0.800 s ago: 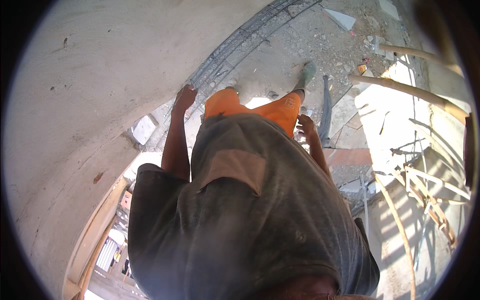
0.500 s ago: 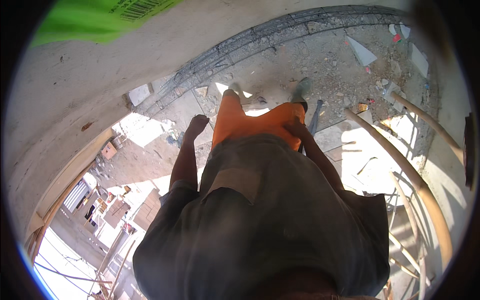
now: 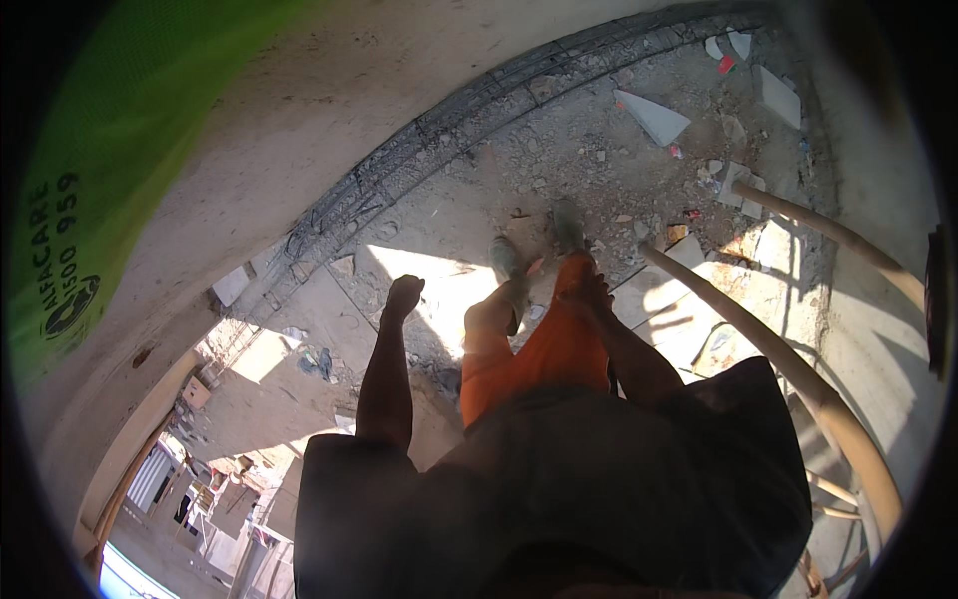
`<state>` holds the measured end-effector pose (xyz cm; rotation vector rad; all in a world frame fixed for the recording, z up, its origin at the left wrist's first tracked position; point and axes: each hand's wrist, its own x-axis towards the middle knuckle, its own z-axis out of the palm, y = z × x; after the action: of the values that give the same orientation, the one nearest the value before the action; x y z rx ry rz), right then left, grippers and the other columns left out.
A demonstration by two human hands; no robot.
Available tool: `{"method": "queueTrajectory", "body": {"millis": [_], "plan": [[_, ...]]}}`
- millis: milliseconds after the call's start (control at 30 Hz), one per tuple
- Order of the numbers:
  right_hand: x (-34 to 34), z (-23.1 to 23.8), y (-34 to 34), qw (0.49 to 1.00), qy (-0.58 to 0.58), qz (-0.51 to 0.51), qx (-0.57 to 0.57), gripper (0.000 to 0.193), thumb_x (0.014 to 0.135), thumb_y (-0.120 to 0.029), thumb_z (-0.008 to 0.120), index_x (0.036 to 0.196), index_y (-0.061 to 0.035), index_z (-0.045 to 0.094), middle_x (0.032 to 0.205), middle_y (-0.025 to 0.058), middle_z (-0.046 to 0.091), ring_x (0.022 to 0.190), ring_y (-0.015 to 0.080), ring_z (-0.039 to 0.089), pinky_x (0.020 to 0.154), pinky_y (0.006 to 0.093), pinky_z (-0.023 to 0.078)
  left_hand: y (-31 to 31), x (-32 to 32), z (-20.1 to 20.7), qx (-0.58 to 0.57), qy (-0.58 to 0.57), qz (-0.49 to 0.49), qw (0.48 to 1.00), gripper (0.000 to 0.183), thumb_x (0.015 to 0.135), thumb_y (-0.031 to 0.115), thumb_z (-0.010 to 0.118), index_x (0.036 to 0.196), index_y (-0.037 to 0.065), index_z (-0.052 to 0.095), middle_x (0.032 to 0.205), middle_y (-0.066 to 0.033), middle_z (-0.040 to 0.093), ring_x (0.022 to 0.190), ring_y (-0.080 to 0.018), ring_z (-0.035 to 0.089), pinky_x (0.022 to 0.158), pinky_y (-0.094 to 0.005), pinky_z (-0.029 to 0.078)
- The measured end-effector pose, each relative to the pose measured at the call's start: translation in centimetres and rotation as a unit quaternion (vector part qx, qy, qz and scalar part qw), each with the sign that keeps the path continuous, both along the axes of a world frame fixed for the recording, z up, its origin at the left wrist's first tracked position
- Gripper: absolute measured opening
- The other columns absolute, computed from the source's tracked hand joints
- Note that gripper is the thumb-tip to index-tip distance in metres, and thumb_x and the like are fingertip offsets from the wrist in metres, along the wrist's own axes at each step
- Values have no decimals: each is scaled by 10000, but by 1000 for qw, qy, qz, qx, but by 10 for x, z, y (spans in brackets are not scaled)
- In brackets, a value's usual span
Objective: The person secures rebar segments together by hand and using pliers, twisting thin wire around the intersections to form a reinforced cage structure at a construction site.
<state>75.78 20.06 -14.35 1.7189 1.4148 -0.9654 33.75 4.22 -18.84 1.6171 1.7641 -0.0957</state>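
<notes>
My left hand [image 3: 404, 295] is closed in a fist, held out in front of me over the sunlit floor; nothing shows in it. Close against my orange shorts [image 3: 544, 349], near the knee, is my right hand [image 3: 584, 285], its fingers curled. Shadow hides what those fingers hold, if anything. My legs are mid-stride, with dusty boots [image 3: 567, 228] on the rubble-strewn ground.
A green printed sheet [image 3: 130, 150] hangs at the upper left beside a pale wall [image 3: 299, 110]. Long steel bars [image 3: 399, 150] lie along its foot. Wooden poles [image 3: 748, 314] lean at the right. Broken tile pieces [image 3: 654, 118] lie ahead among rubble.
My legs have stepped, and the view has turned slightly. The green sheet fills more of the left side. A dark stick-like thing beside my right hand earlier is no longer clearly visible.
</notes>
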Motion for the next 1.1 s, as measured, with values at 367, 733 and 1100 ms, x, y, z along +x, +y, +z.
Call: {"method": "queueTrajectory", "body": {"millis": [367, 733, 1100], "plan": [[11, -127, 116, 979, 55, 164, 112, 726, 848, -363, 677, 1429, -63, 363, 1292, 166, 508, 1162, 325, 532, 913, 514, 448, 119, -62, -329, -64, 7, 411, 909, 561, 846, 402, 713, 1170, -50, 636, 1166, -310, 632, 1110, -427, 609, 920, -447, 474], [3, -196, 201, 919, 206, 163, 292, 656, 810, -350, 681, 1357, -51, 476, 1288, 193, 562, 1182, 357, 551, 1002, 508, 412, 274, -81, -499, 87, 130, 428, 890, 710, 979, 563, 442, 1362, -29, 521, 1310, -327, 517, 1180, -492, 510, 985, -537, 403], [-13, -419, 432, 868, 326, -165, 336, 946, 830, -421, 763, 1490, 59, 285, 1488, 291, 367, 1353, 387, 424, 1089, 415, 393, 258, -118, -490, 126, -149, 399, 896, 553, 1031, 447, 448, 1219, -32, 651, 1178, -170, 662, 1095, -286, 592, 948, -398, 424]]}}
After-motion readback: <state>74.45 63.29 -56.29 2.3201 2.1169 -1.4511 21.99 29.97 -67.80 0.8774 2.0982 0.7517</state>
